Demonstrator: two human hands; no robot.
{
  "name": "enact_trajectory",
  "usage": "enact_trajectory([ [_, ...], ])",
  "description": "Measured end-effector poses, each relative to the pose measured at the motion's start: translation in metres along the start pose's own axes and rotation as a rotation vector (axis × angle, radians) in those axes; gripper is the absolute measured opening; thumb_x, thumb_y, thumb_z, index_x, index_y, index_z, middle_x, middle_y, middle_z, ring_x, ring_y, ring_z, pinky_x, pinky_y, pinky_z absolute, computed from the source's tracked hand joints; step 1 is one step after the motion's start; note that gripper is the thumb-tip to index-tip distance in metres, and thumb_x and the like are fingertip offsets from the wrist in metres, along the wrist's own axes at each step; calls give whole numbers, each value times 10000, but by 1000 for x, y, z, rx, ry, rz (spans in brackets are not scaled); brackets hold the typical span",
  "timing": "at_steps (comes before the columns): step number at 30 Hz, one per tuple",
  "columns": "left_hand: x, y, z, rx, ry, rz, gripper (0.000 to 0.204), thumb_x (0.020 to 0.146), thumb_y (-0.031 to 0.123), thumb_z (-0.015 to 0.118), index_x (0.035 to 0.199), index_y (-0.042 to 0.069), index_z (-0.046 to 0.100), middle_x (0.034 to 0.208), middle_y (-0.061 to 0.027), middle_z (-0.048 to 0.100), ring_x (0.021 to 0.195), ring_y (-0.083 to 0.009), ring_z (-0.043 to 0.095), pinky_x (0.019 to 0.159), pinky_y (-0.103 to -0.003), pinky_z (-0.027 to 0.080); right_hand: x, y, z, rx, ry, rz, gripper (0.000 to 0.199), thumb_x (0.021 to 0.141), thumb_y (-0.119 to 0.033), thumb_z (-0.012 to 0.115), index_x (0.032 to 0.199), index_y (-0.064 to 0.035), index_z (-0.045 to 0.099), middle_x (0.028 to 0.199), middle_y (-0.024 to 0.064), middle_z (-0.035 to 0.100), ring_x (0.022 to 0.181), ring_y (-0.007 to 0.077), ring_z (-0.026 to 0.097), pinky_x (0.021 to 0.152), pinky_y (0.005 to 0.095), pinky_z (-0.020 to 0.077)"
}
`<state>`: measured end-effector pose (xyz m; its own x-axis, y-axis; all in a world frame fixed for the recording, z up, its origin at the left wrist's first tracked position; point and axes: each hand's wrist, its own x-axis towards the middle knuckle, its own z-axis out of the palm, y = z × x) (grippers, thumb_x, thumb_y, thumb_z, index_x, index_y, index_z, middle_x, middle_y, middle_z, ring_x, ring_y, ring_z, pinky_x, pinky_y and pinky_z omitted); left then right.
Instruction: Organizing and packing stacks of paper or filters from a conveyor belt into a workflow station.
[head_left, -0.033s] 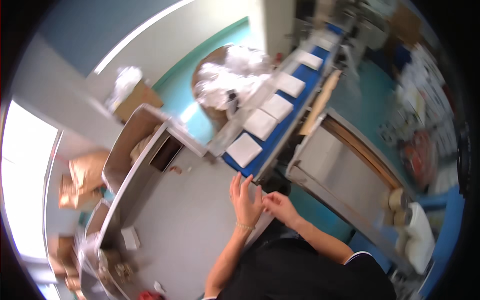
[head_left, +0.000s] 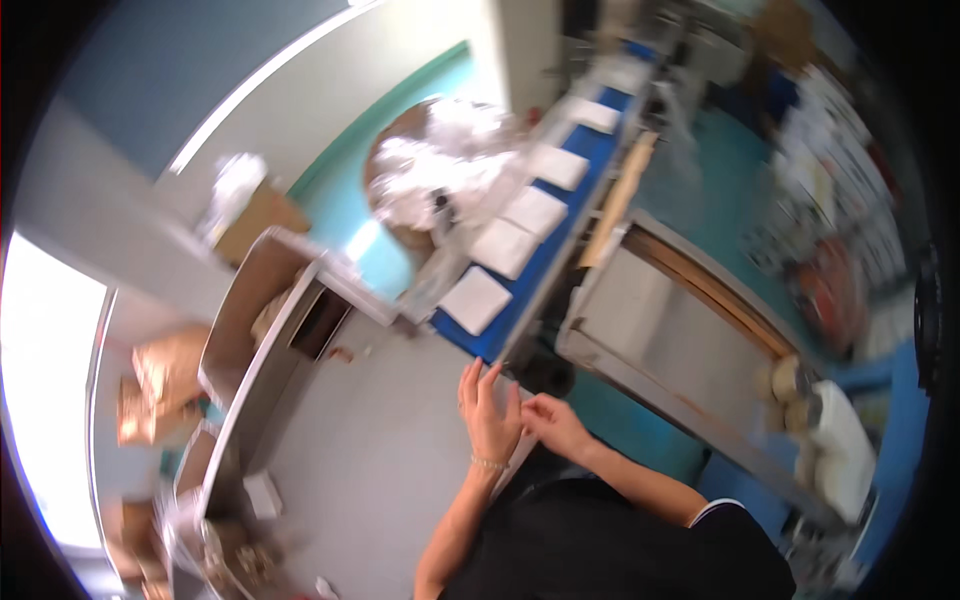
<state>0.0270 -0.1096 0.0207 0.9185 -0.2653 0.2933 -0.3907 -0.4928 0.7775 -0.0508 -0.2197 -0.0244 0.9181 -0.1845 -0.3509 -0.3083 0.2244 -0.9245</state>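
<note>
Hands meeting at lower centre, our left hand [head_left: 488,412] open with fingers spread, our right hand [head_left: 553,424] loosely curled against it, holding nothing we can tell, just below the blue conveyor belt's [head_left: 545,262] near end, white square pads [head_left: 476,299] along it, bare grey floor [head_left: 375,450] open at left.

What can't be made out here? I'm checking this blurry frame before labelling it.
- Head view: whether the left hand or right hand holds anything; motion blur.
- What the white squares on the blue conveyor belt are; blurred.
- The crumpled white heap; blurred.
</note>
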Motion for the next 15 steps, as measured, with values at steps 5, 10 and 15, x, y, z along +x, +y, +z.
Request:
enact_trajectory([
  [5, -75, 16, 9, -112, -325, 160, 243, 860, 45, 634, 1102, 28, 623, 990, -154, 656, 947, -317, 625, 822, -391, 495, -68, 39, -1, -330, -72, 109, 178, 851, -103, 583, 1002, -45, 658, 956, 152, 698, 928, 235, 665, 812, 380, 508],
  [10, -132, 29, 20, -304, -664, 127, 194, 908, 72, 615, 1093, 17, 631, 980, -142, 693, 845, -249, 689, 729, -328, 536, -142, 54, -20, -454, 140, 154, 224, 772, -132, 588, 925, 22, 644, 864, 223, 677, 862, 384, 661, 713, 455, 511],
  [15, -148, 63, 36, -365, -952, 271, 208, 894, 81, 623, 1092, 16, 629, 939, -151, 684, 816, -283, 683, 740, -348, 538, -218, 29, -82, -522, 523, -244, 204, 813, -202, 664, 927, -34, 648, 844, 174, 662, 799, 343, 647, 695, 410, 508],
])
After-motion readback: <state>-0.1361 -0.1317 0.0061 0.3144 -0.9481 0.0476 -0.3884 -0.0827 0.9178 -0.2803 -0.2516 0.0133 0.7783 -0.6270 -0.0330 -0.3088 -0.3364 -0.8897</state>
